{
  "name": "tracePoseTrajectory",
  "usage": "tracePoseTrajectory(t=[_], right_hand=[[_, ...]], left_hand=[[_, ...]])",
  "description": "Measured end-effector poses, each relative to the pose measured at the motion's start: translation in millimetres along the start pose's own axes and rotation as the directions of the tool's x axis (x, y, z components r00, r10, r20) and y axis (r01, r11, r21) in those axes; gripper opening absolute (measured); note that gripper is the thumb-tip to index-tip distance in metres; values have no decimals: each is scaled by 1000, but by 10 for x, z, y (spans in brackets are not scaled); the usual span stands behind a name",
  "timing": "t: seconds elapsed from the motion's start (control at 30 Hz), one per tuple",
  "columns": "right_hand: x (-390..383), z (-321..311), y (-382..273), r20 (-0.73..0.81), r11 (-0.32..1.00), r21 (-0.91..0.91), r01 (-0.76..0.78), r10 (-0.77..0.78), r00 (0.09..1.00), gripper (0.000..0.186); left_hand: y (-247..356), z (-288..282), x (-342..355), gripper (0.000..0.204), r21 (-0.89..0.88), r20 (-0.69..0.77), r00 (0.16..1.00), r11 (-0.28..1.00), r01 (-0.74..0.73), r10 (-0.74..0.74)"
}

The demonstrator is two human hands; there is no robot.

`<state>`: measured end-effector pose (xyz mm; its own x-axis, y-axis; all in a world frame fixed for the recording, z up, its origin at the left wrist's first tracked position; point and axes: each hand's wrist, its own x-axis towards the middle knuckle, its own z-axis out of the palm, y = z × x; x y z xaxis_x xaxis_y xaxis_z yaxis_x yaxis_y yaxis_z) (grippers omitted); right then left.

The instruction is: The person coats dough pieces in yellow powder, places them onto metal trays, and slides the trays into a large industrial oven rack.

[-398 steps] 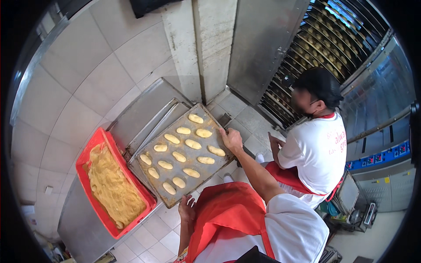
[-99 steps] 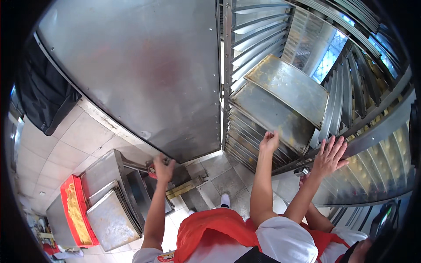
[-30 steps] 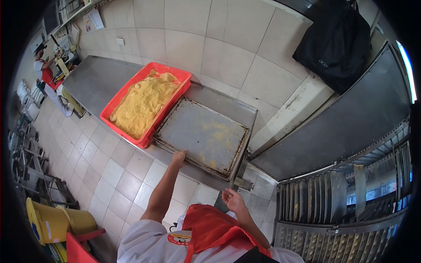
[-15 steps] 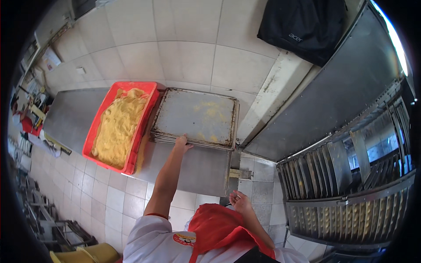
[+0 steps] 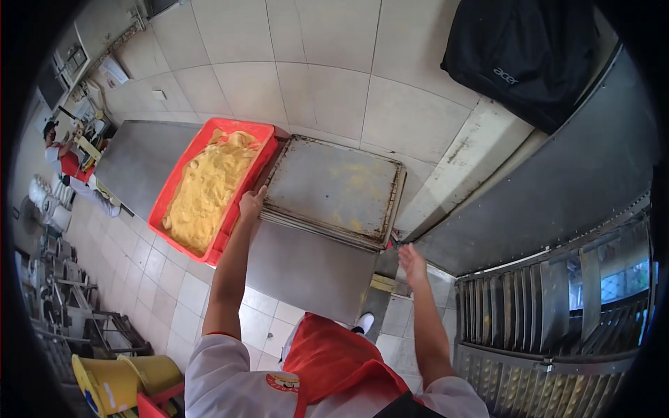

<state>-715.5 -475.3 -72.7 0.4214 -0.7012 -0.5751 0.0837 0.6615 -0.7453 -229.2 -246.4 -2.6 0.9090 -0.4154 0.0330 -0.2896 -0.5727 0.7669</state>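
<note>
A stack of metal baking trays [image 5: 327, 184] lies on the steel table, the top one dusted with yellow crumbs. My left hand [image 5: 252, 202] is at the stack's near-left corner, its fingers closed at the top tray's edge; part of them is hidden. Just left of that hand stands a red plastic bin [image 5: 172, 182] holding a heap of yellow, crumbly powder [image 5: 212, 191]. My right hand [image 5: 412, 263] is open in the air, fingers stretched, a little off the stack's near-right corner and holding nothing.
The steel table [image 5: 310, 268] runs along a tiled wall. At right stands a metal rack [image 5: 550, 362] with many trays; a black bag [image 5: 519, 63] hangs above. Yellow buckets [image 5: 111, 383] are at lower left. Another person [image 5: 70, 164] works at far left.
My left hand has slid left along the trays' front edge to the near-left corner. My right hand has risen from beside my apron toward the stack's right corner. The view has shifted.
</note>
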Motion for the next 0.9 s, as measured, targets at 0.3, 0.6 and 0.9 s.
tracePoseTrajectory(t=[0.3, 0.6, 0.9], right_hand=[[909, 1259, -474, 174, 992, -128, 10, 12, 985, 74], [800, 1501, -420, 131, 876, -473, 93, -34, 991, 93], [-152, 1674, 1029, 182, 692, 495, -526, 509, 841, 14]], left_hand=[[-769, 286, 1001, 90, 50, 371, 896, 968, 244, -245], [-811, 143, 1021, 85, 24, 336, 941, 999, 40, -46], [-586, 418, -495, 82, -318, 929, 301, -47, 947, -215]])
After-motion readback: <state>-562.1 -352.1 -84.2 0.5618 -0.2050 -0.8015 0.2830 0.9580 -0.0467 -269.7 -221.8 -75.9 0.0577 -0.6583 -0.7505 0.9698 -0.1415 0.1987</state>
